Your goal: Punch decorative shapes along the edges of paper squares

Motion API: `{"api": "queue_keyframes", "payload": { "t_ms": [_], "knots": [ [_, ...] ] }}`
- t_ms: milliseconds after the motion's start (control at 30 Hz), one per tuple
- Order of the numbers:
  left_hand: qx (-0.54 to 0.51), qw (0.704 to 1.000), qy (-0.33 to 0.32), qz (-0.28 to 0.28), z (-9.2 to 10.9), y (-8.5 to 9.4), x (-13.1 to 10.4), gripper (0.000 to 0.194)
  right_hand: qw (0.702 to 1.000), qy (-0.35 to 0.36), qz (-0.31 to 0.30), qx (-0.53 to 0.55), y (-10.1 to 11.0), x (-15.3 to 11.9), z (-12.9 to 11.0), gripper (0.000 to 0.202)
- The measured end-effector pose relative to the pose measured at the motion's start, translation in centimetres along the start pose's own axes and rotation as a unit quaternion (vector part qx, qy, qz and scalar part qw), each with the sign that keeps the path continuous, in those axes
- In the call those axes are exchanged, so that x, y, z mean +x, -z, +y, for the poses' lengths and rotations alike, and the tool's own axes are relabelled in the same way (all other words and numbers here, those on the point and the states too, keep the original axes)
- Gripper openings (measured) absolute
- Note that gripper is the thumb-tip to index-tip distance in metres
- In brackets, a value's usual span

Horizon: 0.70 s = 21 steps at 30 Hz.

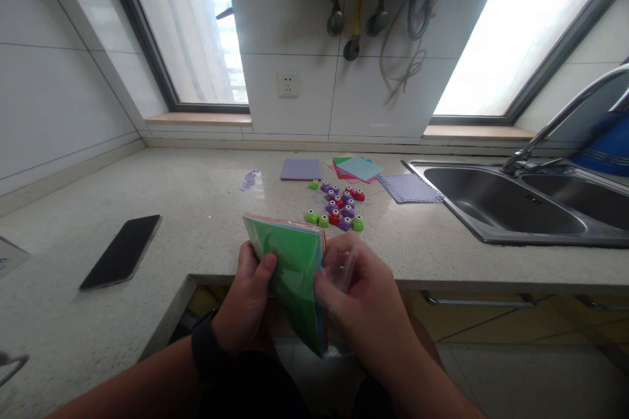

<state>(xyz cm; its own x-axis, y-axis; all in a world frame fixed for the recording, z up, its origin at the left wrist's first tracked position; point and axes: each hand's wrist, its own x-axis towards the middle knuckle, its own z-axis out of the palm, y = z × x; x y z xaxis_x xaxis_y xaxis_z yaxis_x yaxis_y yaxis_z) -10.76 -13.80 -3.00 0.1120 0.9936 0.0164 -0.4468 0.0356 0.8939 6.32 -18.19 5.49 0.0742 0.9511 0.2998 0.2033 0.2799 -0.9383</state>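
My left hand (248, 294) grips the left side of a pack of coloured paper (289, 275), thumb on its green front sheet. The pack is tilted in front of the counter's edge, inside a clear plastic sleeve. At its right side my right hand (361, 294) is closed, fingers pinching the sleeve's open end (343, 270) and the paper edges. Beyond the pack lie several small craft punches (339, 206) in green, purple and red. Behind them are a purple stack of paper (300, 169), fanned coloured sheets (361, 168) and a purple sheet with a punched edge (410, 188).
A black phone (121, 253) lies on the counter (196, 196) to the left. Purple paper scraps (250, 179) are scattered near the middle. On the right is a steel sink (496, 200) with a faucet (533, 144). Drawer handles (479, 302) show below the counter edge.
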Motion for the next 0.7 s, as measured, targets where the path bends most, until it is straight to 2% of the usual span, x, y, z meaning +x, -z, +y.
{"api": "queue_keyframes", "payload": {
  "t_ms": [133,233,400,533,700],
  "knots": [
    [0.042,0.998,-0.006,0.039,-0.1,0.0,0.0,0.041,0.999,-0.031,0.015,-0.003,0.2,0.1,-0.1,0.015],
    [0.061,0.997,0.003,0.039,0.0,-0.2,0.1,0.039,0.998,-0.056,0.029,-0.006,0.3,0.3,0.1,0.013],
    [0.037,0.999,0.039,0.0,0.2,-0.7,0.2,0.044,0.994,-0.097,0.051,0.017,1.3,1.0,1.0,0.016],
    [-0.004,0.998,0.046,-0.053,0.3,-0.9,-0.1,0.053,0.991,-0.117,0.053,0.029,3.2,1.9,1.4,0.019],
    [-0.042,0.992,0.082,-0.086,0.2,-1.1,-0.5,0.062,0.989,-0.143,0.045,-0.009,5.6,2.8,1.8,0.018]
  ]
}}
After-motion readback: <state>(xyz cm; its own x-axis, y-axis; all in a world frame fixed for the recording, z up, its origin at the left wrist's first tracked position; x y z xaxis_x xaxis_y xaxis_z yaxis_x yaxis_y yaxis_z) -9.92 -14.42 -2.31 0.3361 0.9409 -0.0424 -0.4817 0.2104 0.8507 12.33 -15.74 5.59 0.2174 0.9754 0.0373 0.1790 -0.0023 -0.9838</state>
